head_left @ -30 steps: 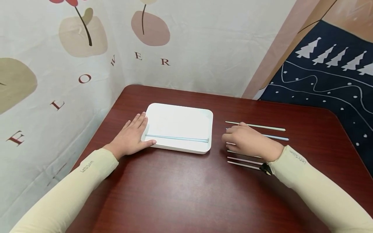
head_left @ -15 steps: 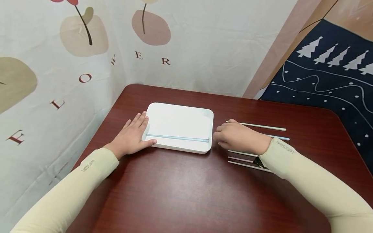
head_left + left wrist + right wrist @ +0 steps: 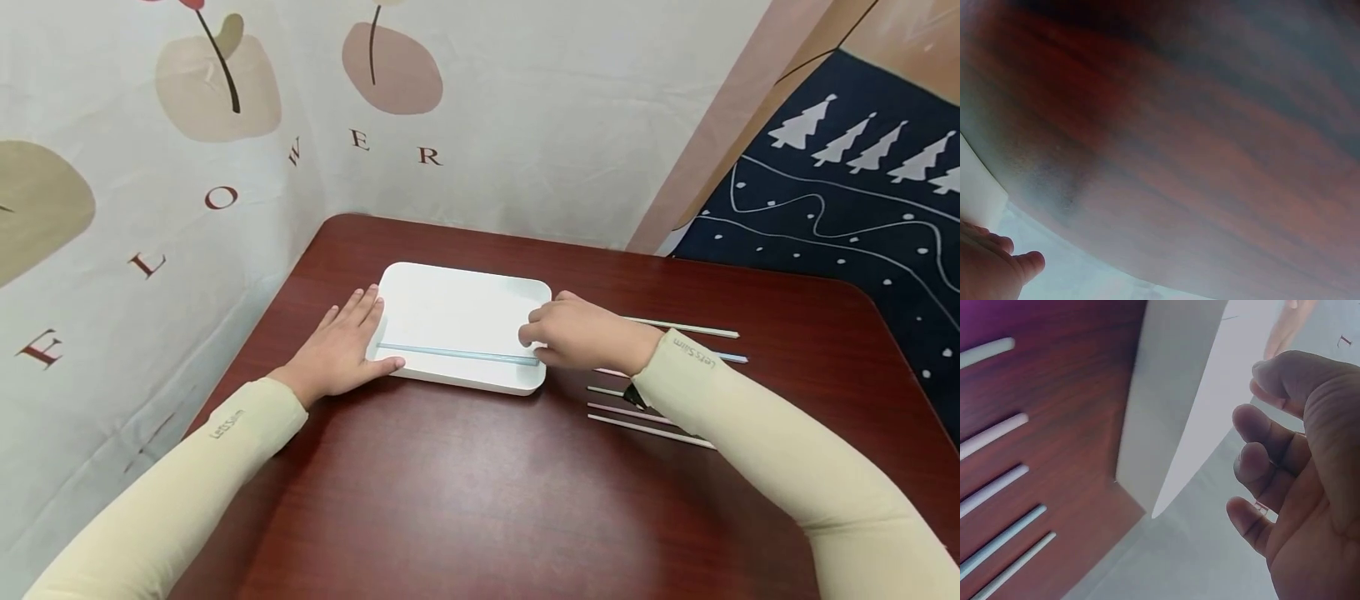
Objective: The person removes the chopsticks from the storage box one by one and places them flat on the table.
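A white rectangular tray (image 3: 457,304) lies on the table, with light blue chopstick-like sticks (image 3: 457,353) lying lengthwise near its front side. My left hand (image 3: 337,346) lies flat at the tray's left end, fingers straight and thumb along the front edge. Over the tray's right end hovers my right hand (image 3: 581,332), its fingertips close to the sticks' right end. In the right wrist view, the right hand (image 3: 1310,456) has loosely bent fingers, and I see nothing between them. Where the fingertips meet the sticks is hidden.
Several pastel chopsticks lie in a row to the right, among them a green one (image 3: 682,325), a blue one (image 3: 733,357) and a pale one (image 3: 652,431); the right forearm partly covers them. A printed curtain (image 3: 525,125) hangs behind the dark red table (image 3: 465,483).
My right hand has moved left from above the row of chopsticks to the tray's right end. The left hand has kept its place, and the sticks look unmoved.
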### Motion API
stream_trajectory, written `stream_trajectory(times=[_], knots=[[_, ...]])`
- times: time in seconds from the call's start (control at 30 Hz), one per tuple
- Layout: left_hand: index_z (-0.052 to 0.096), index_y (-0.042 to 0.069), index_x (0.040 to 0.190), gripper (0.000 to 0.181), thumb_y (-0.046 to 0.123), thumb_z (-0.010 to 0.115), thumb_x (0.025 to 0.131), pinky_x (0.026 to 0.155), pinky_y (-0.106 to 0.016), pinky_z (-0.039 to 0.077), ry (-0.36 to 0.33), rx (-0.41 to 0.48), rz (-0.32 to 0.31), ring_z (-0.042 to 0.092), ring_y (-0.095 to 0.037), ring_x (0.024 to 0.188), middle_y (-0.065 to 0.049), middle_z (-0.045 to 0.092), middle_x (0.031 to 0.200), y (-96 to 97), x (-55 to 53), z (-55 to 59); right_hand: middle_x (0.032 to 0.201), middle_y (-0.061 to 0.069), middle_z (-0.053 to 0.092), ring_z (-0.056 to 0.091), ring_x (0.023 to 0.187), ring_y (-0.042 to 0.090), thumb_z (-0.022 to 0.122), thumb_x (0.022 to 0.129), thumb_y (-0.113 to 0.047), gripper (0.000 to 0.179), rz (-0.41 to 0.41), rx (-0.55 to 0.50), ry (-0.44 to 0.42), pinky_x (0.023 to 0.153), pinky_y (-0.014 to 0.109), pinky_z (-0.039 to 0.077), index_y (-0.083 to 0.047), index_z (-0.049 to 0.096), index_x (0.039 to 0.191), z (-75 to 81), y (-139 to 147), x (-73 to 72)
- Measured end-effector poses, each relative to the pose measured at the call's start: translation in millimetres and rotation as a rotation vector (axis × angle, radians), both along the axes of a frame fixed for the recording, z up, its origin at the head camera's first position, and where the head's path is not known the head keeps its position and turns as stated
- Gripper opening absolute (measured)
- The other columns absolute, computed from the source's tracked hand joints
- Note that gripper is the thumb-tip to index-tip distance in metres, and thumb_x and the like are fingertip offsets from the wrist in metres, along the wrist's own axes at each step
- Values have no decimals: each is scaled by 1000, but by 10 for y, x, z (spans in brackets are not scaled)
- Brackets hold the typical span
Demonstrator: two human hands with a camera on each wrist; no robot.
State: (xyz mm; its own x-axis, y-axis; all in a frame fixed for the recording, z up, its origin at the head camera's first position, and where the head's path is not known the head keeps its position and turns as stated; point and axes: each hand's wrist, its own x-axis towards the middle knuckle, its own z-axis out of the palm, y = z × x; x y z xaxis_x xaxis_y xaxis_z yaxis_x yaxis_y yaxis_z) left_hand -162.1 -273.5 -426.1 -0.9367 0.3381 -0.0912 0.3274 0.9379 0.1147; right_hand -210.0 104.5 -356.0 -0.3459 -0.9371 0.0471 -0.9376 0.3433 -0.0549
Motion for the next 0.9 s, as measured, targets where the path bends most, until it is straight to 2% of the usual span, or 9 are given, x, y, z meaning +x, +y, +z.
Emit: stream_trajectory(times=[0.3,0.7,0.9], knots=[[13,-3,157,113,82,36,87,116,-59,12,-9,3,4,2,-36,151,-17,0,165,2,10,-5,76,-8,56,54,69,13,70,85,-8,12,-6,53,-35,75,37,39,-18,63,85,2,-244,-73],[13,-4,157,113,83,35,87,115,-60,12,-6,3,-6,2,-36,151,-17,0,165,20,-3,-8,73,-4,54,51,65,16,65,86,-7,10,16,109,-12,69,38,41,-16,61,84,-7,-524,-164],[14,-4,157,113,82,38,87,115,-60,12,-5,10,-1,3,-37,151,-17,2,165,17,-8,4,85,-2,64,57,73,16,63,89,-9,11,18,128,-40,72,39,43,-15,68,96,-18,-674,-225]])
